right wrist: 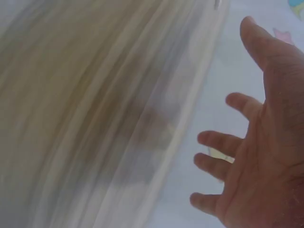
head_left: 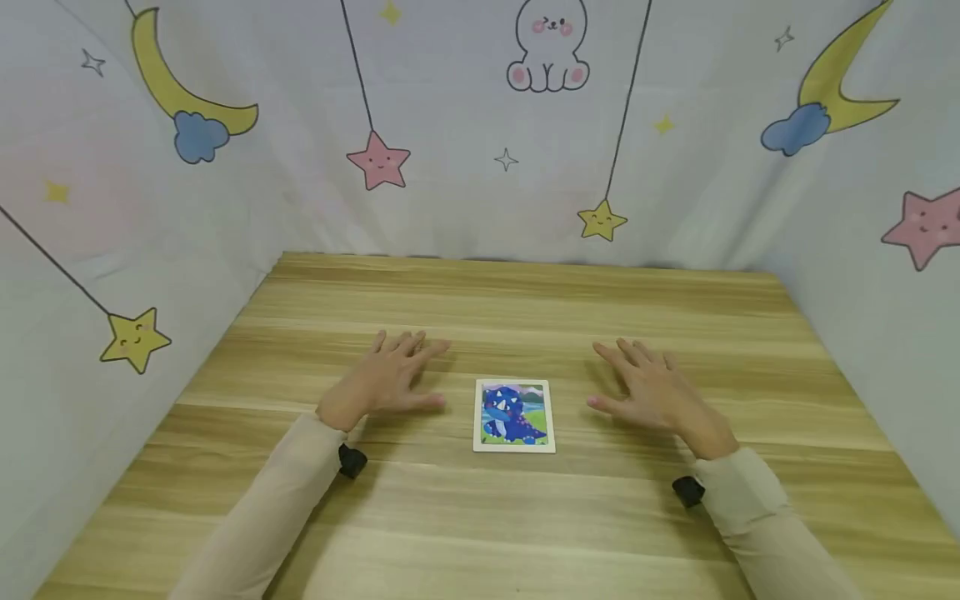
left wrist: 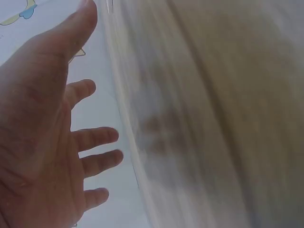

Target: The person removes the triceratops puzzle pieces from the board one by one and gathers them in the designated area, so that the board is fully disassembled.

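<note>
A small white-framed picture (head_left: pixel 513 416) of a blue cartoon dinosaur lies flat on the wooden table, between the two hands. To its left is the left hand (head_left: pixel 390 375), palm down with fingers spread and holding nothing. On the other side the right hand (head_left: pixel 651 387) is likewise spread, its thumb pointing in toward the picture. Both hands are apart from it. In the left wrist view the left hand (left wrist: pixel 42 133) shows its palm and separated fingers over the table. The right wrist view has the right hand (right wrist: pixel 266 142) with bare palm and extended fingers.
The wood-grain table (head_left: pixel 517 525) reaches back to a white curtain (head_left: pixel 480 208) printed with stars, moons and a bear, which also hangs along both sides. A dark wrist device (head_left: pixel 351 461) sits at the left cuff, another dark device (head_left: pixel 687 492) at the right.
</note>
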The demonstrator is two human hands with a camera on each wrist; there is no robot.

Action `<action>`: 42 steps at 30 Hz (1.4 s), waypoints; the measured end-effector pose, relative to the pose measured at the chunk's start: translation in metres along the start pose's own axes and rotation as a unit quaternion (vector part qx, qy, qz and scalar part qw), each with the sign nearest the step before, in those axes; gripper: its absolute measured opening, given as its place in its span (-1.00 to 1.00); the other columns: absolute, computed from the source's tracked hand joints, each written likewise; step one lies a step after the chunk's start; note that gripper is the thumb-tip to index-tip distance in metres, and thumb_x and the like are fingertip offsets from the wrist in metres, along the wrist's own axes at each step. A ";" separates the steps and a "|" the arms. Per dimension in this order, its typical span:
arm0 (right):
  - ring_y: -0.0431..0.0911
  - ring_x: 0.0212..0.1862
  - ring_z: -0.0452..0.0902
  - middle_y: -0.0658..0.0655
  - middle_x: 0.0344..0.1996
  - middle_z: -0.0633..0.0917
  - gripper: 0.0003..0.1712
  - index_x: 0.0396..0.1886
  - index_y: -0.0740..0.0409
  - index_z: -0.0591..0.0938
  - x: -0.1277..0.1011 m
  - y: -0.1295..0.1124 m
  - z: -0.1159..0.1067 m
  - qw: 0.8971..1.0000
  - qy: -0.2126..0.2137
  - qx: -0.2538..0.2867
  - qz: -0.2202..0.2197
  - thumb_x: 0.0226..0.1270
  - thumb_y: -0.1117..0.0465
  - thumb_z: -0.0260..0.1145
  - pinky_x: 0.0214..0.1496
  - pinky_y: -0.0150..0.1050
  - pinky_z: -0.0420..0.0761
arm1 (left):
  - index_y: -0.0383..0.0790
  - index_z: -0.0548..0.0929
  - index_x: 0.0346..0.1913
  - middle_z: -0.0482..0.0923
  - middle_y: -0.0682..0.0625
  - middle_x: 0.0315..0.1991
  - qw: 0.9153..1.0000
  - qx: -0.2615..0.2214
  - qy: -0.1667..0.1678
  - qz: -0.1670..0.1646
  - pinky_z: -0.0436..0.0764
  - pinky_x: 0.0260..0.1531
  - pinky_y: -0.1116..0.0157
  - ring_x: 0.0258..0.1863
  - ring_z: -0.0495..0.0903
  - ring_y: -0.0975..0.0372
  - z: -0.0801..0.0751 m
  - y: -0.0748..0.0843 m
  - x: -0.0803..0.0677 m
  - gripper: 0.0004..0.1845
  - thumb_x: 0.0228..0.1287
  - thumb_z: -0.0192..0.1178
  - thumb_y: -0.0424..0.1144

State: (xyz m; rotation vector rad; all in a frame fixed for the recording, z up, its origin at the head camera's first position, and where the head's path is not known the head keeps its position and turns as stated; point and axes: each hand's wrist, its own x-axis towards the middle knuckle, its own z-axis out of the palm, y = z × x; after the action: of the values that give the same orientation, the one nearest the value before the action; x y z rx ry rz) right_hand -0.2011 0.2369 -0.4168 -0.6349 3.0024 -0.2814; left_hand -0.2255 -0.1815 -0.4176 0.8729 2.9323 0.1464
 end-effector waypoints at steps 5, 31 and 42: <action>0.34 0.44 0.17 0.40 0.43 0.30 -0.03 0.51 0.08 0.32 0.016 -0.016 0.003 0.999 0.006 0.005 -0.043 0.30 -0.42 0.19 0.37 0.40 0.05 | 0.01 0.23 0.55 0.26 -0.26 0.44 1.000 -0.011 -0.010 0.022 -0.03 0.37 -0.29 0.42 0.23 -0.20 0.001 0.012 0.009 -0.04 0.21 0.13 0.46; -0.22 -0.32 0.48 -0.10 -0.36 0.61 -0.76 -0.10 0.09 0.71 0.070 -0.108 0.031 0.974 -0.034 0.150 -0.167 0.32 0.10 0.44 -0.25 -0.30 0.49 | -0.12 0.40 0.25 0.42 0.08 -0.25 0.986 -0.130 -0.068 0.080 0.44 -0.26 0.27 -0.28 0.41 0.24 0.017 0.047 0.034 -0.18 0.09 0.37 0.33; -0.28 -0.36 0.53 -0.09 -0.40 0.69 -0.81 -0.16 0.12 0.76 0.079 -0.120 0.024 0.978 -0.029 0.155 -0.135 0.29 0.16 0.47 -0.24 -0.29 0.55 | -0.13 0.39 0.18 0.40 0.07 -0.17 0.987 -0.120 -0.080 0.073 0.42 -0.18 0.27 -0.22 0.37 0.23 0.008 0.048 0.037 -0.25 0.14 0.35 0.30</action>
State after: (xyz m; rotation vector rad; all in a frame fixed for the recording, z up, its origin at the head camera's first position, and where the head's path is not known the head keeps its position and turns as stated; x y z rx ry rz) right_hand -0.2234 0.0926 -0.4187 -0.9919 2.7266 -0.7146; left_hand -0.2299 -0.1206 -0.4223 1.0075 2.6333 0.4085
